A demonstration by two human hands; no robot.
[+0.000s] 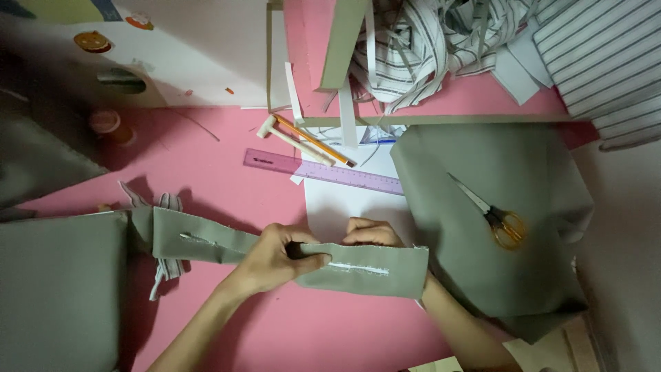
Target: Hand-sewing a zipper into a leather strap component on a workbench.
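A long strip of grey-green fabric (206,238) lies across the pink table (227,186), with a stitched slit near its right end and another near its left. My left hand (275,258) pinches the strip at its middle, thumb on top. My right hand (372,233) grips the strip's upper edge just right of that, fingers curled behind the cloth, forearm passing under the strip's right end. A white sheet (337,203) lies under the hands.
A purple ruler (323,172), an orange pencil (313,140) and a small white hammer-like tool (289,138) lie beyond the hands. Gold-handled scissors (499,220) rest on a large grey-green fabric piece (482,207) at right. Striped cloth (441,41) is piled behind. More grey fabric (62,289) lies at left.
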